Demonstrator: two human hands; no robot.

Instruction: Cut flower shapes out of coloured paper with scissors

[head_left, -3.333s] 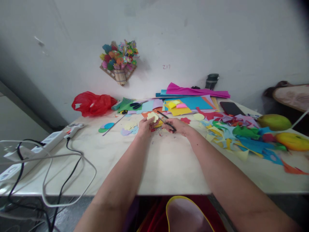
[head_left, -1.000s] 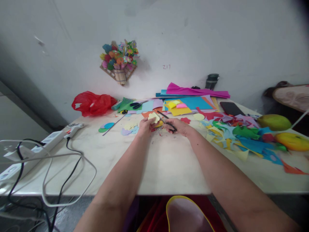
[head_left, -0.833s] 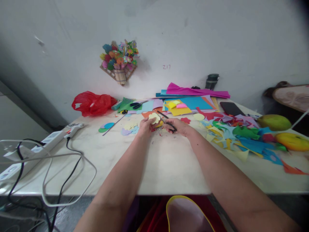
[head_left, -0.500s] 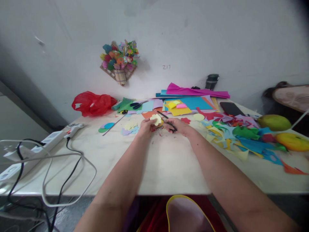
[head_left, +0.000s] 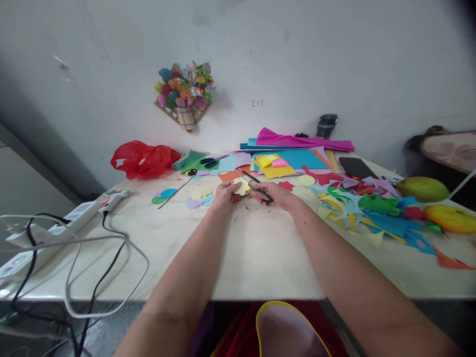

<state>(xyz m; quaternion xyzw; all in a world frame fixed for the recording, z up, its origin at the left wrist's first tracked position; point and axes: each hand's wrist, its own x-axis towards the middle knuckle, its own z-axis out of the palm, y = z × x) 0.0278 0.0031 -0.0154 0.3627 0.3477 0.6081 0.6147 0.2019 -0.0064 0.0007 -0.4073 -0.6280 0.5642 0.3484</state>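
Note:
My left hand (head_left: 224, 194) is closed on a pale yellow paper flower shape (head_left: 241, 186), held just above the table. My right hand (head_left: 277, 194) grips black scissors (head_left: 256, 184), whose blades point up and left, right beside the paper shape. Small paper snippets lie on the table (head_left: 256, 248) under both hands. More pale cut-out shapes (head_left: 201, 193) lie just left of my left hand.
Coloured paper sheets (head_left: 286, 158) are stacked behind my hands, with a second pair of scissors (head_left: 208, 161), a dark phone (head_left: 356, 167) and a red plastic bag (head_left: 143, 158). Paper scraps (head_left: 372, 208) and two mangoes (head_left: 424, 188) fill the right side. A power strip (head_left: 74, 218) and cables lie left.
The paper flower has turned and dropped slightly in my left hand, and the scissors have shifted a little against it. Both arms stay where they were.

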